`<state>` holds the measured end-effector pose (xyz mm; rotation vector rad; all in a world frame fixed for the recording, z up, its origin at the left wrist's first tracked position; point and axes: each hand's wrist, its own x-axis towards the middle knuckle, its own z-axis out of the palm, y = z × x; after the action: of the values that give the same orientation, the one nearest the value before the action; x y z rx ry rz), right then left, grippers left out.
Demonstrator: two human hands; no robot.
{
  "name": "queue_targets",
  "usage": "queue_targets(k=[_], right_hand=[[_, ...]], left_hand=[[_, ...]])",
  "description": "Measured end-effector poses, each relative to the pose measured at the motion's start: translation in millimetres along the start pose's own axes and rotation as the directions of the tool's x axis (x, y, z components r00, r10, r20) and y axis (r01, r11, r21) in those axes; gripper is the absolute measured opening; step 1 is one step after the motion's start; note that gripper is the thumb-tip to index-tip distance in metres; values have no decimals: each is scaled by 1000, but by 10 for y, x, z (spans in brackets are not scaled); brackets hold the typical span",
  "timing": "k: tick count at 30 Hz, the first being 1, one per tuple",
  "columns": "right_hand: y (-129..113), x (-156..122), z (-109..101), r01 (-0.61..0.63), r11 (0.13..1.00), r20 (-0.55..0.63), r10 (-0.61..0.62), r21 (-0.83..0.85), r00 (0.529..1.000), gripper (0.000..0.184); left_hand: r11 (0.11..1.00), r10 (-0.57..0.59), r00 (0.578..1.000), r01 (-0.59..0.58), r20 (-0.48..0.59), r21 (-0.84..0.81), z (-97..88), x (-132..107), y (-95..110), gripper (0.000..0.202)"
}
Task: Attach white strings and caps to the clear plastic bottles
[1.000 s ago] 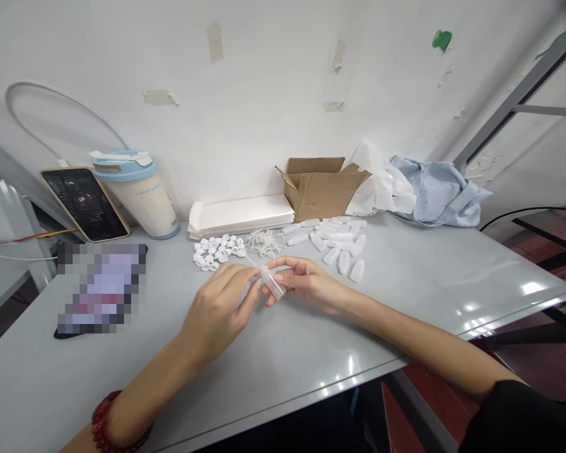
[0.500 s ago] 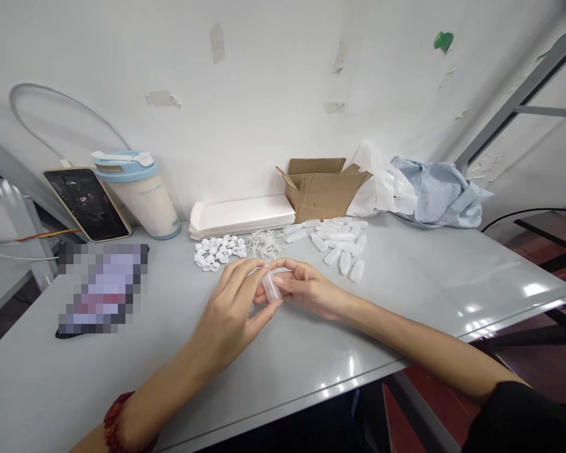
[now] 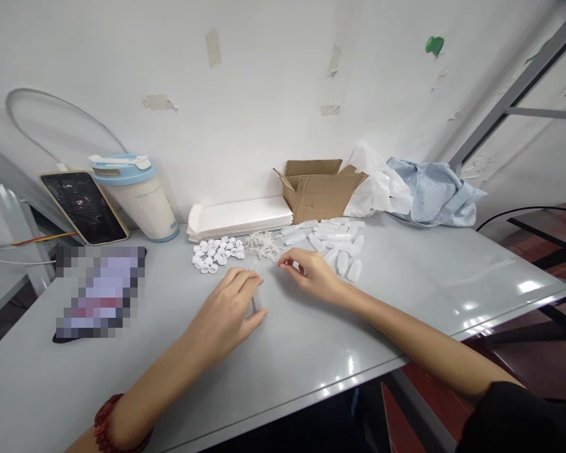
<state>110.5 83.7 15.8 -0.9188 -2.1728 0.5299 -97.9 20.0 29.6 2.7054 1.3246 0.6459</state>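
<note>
Between the fingers and thumb of my left hand point(image 3: 229, 305) is a clear plastic tube point(image 3: 257, 298), held near the table and partly hidden by the fingers. A thin pale loop shows at its upper end. My right hand point(image 3: 309, 269) is apart from the tube, its fingertips curled together in a pinch; whatever they hold, if anything, is too small to make out. Just beyond them lies a tangle of white cords point(image 3: 262, 244). Left of the cords is a group of small white caps point(image 3: 217, 253). Several translucent tubes point(image 3: 342, 238) lie loose behind my right hand.
Along the wall stand a stack of white flat cartons point(image 3: 240, 215), an open cardboard box point(image 3: 318, 195), a white plastic bag point(image 3: 377, 182) and a light blue cloth point(image 3: 436, 192). A tumbler point(image 3: 141, 204), a leaning phone point(image 3: 85, 207) and a blurred-out flat item point(image 3: 99, 292) are on the left.
My right hand has let go of the tube and moved slightly right and away from it. My left hand keeps the tube, shifted a little left and lower.
</note>
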Motion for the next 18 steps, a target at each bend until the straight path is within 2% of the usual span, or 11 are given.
queue_targets(k=[3,6,11,18], right_hand=[[12,-22,18,88,994,34,-85,-64,996,16],[-49,-53,22,147,987,147,-136,-64,980,20],[-178,-94,34,104,995,317,-101,7,943,33],[-193,-105,58,89,995,352,-95,34,931,37]], left_hand=[[1000,-17,999,16,43,21,16,2,-8,36],[999,-33,997,32,69,18,26,0,-25,38],[998,-63,994,65,95,-24,-7,2,-42,44],[994,-73,993,80,93,-78,-33,1,-54,39]])
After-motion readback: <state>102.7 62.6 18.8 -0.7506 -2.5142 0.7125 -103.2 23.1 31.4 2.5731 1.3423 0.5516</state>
